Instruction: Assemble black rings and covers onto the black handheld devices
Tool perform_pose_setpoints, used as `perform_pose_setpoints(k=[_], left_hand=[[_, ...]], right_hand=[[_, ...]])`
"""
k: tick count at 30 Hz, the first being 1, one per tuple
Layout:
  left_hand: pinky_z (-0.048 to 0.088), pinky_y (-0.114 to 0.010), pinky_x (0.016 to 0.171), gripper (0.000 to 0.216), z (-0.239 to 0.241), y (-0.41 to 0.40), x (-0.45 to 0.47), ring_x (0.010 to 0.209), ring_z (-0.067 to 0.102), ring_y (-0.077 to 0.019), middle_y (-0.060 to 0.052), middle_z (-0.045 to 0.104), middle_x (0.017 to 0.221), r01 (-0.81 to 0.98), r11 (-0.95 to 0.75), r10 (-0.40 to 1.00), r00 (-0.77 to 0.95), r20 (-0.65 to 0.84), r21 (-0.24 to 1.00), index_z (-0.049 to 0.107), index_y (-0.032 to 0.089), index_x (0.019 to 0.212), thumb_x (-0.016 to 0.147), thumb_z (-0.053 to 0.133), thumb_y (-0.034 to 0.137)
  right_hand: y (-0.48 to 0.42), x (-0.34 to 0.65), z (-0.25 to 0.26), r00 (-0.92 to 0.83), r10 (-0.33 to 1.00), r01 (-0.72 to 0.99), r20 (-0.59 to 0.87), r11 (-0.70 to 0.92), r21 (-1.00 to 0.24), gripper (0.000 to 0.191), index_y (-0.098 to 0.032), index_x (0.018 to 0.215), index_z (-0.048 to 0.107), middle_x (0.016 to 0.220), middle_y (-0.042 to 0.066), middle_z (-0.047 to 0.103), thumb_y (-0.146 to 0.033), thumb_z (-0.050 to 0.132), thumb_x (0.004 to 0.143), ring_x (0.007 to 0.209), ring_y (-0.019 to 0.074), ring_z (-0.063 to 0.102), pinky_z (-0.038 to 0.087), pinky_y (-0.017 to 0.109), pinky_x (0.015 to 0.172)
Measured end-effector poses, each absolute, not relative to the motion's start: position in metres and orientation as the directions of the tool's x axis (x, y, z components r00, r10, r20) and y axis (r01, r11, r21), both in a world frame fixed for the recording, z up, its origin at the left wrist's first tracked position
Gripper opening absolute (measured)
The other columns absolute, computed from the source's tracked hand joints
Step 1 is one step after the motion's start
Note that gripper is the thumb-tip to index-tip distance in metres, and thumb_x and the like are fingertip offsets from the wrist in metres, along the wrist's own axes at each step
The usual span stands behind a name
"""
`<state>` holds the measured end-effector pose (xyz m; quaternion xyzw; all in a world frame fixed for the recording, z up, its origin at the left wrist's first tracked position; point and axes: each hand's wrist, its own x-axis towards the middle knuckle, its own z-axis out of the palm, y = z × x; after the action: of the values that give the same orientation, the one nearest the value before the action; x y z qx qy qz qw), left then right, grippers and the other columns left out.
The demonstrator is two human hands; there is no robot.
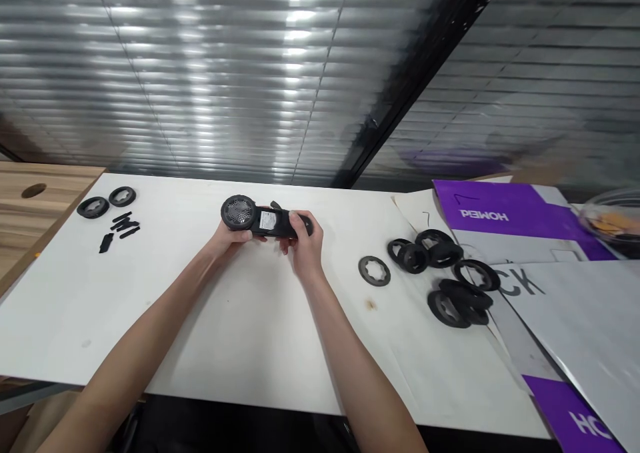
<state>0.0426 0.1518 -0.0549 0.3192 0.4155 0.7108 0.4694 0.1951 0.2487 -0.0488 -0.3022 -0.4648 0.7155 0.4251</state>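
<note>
A black handheld device (275, 222) is held level above the white table, with a round mesh grille at its left end and a white label on its body. My left hand (227, 238) is closed around the underside near the round head, its thumb along the lower edge. At the other end, my right hand (308, 243) grips the handle, thumb on top and fingers beneath. A small dark tab sticks up from the device's far edge. Most of the fingers are hidden behind it.
Two black rings (93, 207) and several small black pieces (124, 225) lie at the left. A flat grey ring (374, 270) is right of my hands, near a pile of black rings (445, 306). Purple-and-white packaging (505, 206) covers the right side; a slatted blind stands behind.
</note>
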Motion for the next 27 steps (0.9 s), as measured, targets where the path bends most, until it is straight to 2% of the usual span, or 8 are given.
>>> perform_pose_setpoints(k=[5,9,13,16,22,27], left_hand=[[0.067,-0.040,0.074,0.105,-0.061,0.152,0.039,0.099,0.077,-0.0328,-0.012,0.079,0.117,-0.436,-0.238,0.921,-0.385,0.059,0.868,0.071,0.024,0.138,0.045,0.112,0.049],[0.062,-0.033,0.066,0.104,-0.066,0.152,0.037,0.090,0.074,-0.0264,-0.009,0.078,0.116,-0.505,-0.242,0.923,-0.384,0.036,0.829,0.071,0.027,0.138,0.047,0.110,0.059],[0.062,-0.031,0.069,0.091,-0.067,0.151,0.034,0.090,0.073,-0.0225,-0.004,0.075,0.109,-0.549,-0.288,0.902,-0.430,0.031,0.785,0.074,0.027,0.126,0.050,0.107,0.065],[0.062,-0.029,0.069,0.080,-0.064,0.151,0.034,0.092,0.073,-0.0217,-0.003,0.074,0.108,-0.549,-0.320,0.878,-0.478,0.024,0.772,0.074,0.026,0.114,0.052,0.107,0.063],[0.062,-0.029,0.064,0.091,-0.054,0.154,0.039,0.092,0.075,-0.0247,-0.003,0.075,0.104,-0.531,-0.281,0.908,-0.417,0.043,0.799,0.071,0.028,0.126,0.048,0.110,0.056],[0.067,-0.034,0.069,0.102,-0.052,0.156,0.042,0.091,0.078,-0.0280,-0.004,0.076,0.103,-0.490,-0.236,0.930,-0.365,0.049,0.839,0.064,0.028,0.142,0.052,0.109,0.048]], right_hand=[[0.249,0.195,-0.048,-0.499,0.866,-0.355,-0.027,-0.233,-0.905,0.058,-0.024,0.079,0.060,0.043,-0.014,0.038,-0.067,0.097,0.064,0.030,0.0054,0.031,0.020,0.021,0.030],[0.254,0.199,-0.046,-0.616,0.783,-0.420,-0.088,-0.421,-0.804,0.066,-0.025,0.077,0.059,0.039,-0.017,0.030,-0.075,0.097,0.057,0.030,0.0030,0.018,0.014,0.019,0.031],[0.265,0.207,-0.050,-0.760,0.647,-0.426,-0.063,-0.569,-0.704,0.056,-0.025,0.076,0.061,0.038,-0.018,0.021,-0.077,0.084,0.076,0.031,0.0050,0.010,0.007,0.020,0.032],[0.270,0.212,-0.055,-0.767,0.641,-0.463,-0.029,-0.585,-0.666,0.045,-0.024,0.084,0.067,0.039,-0.018,0.021,-0.068,0.078,0.085,0.033,0.0065,0.004,0.002,0.021,0.033],[0.275,0.210,-0.054,-0.754,0.656,-0.485,-0.034,-0.591,-0.644,0.038,-0.023,0.084,0.070,0.039,-0.016,0.024,-0.061,0.070,0.093,0.034,0.0071,0.006,0.005,0.021,0.033],[0.274,0.203,-0.048,-0.731,0.670,-0.408,-0.131,-0.583,-0.703,0.050,-0.025,0.066,0.054,0.039,-0.013,0.029,-0.063,0.072,0.091,0.032,0.0056,0.017,0.016,0.021,0.033]])
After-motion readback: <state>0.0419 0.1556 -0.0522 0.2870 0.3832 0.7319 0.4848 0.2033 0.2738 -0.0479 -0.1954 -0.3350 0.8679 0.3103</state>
